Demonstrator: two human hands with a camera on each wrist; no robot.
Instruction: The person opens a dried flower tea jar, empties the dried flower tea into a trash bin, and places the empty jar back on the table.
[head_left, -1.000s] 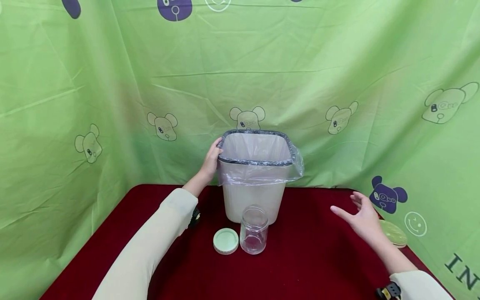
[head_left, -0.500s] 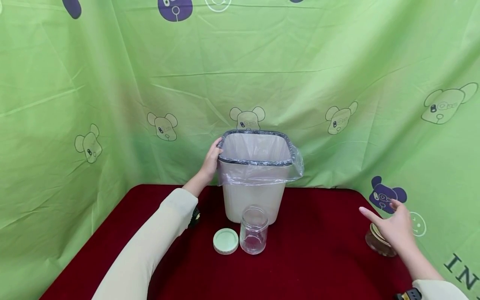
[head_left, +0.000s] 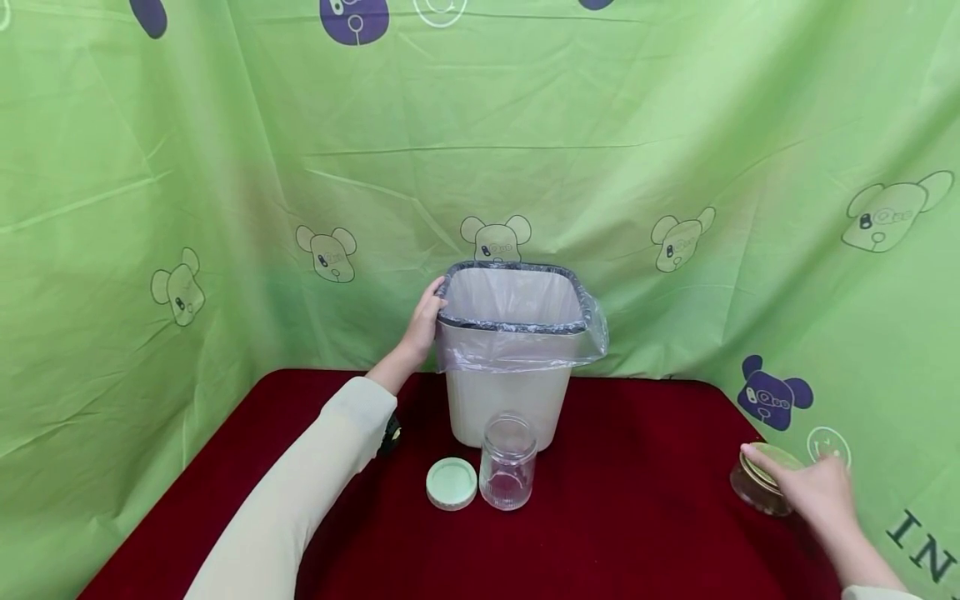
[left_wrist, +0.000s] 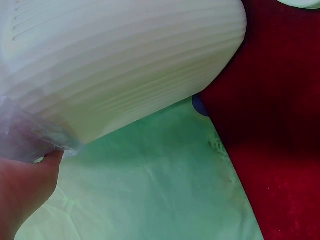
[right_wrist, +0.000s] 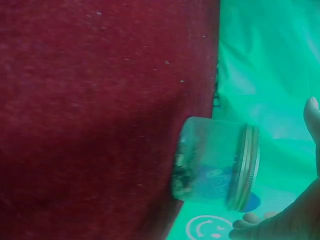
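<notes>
My left hand [head_left: 423, 321] grips the left rim of a whitish trash bin [head_left: 502, 400], lined with a clear plastic bag [head_left: 517, 352] folded over its dark rim. In the left wrist view the thumb side of the left hand [left_wrist: 32, 192] lies against the bag; its other fingers are hidden. My right hand [head_left: 819, 492] is over the gold-lidded jar [head_left: 759, 493] at the table's right edge. In the right wrist view, thumb and fingers are spread, apart from the jar [right_wrist: 210, 162], which has small dark and pale bits at its bottom.
An open glass jar [head_left: 507, 467] stands in front of the bin, with a pale green lid [head_left: 452, 482] lying to its left. Dark red cloth covers the table [head_left: 615, 533]. Green printed curtains [head_left: 600, 183] hang behind and on both sides.
My right hand has moved right and then down to the gold-lidded jar, which it partly hid a second ago. The left hand and the bin have stayed in place.
</notes>
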